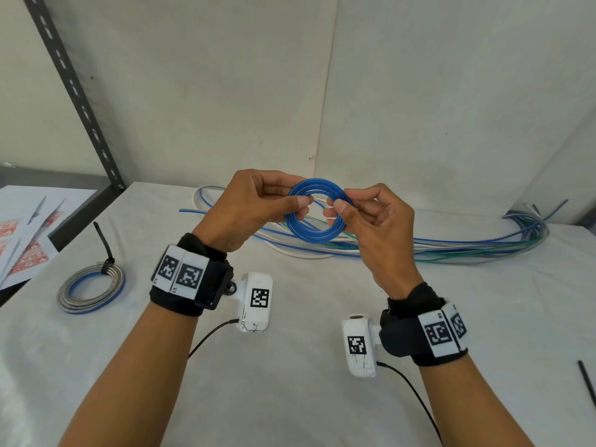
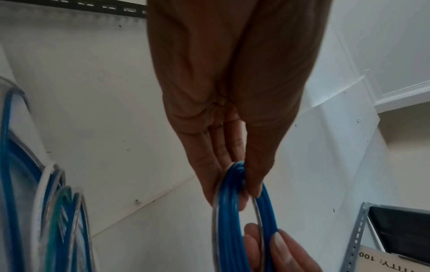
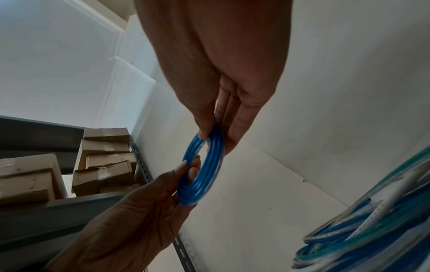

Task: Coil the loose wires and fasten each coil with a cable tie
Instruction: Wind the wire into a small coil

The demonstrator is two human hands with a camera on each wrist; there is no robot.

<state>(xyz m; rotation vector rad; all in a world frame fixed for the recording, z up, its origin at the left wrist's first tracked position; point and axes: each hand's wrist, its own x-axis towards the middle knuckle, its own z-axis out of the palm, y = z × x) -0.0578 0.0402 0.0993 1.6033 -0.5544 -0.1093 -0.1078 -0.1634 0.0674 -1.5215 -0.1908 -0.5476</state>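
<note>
You are holding a small round coil of glossy blue plastic-coated wire [image 1: 316,214] up in the air above the white cloth-covered table [image 1: 290,366], in front of your chest. Its several turns are lying tight and flat against each other, forming a neat ring with an open middle. Your left hand [image 1: 254,208] is pinching the ring's left side between thumb and curled fingers, and your right hand [image 1: 374,227] is pinching its right side the same way, thumb tip in front and fingers behind. No tie is showing on this coil.

Behind it, a loose bundle of long blue, green, white and clear wires [image 1: 435,250] is lying on the table, running from the middle off to the right, where its ends are fanning out near the wall. On the left of the table, a finished coil of grey and blue wire [image 1: 92,287] is lying flat, with a black cable tie [image 1: 104,250] cinched round it and its tail sticking up. A thin black strip [image 1: 587,379] is being cut off by the right edge of the head view, so you cannot tell what it is.

The free end of the blue wire is hidden under your fingers. In the left wrist view the loose wires are blurring into streaks. Printed red-and-white paper sheets [image 1: 29,250] are running out of view at far left.
</note>
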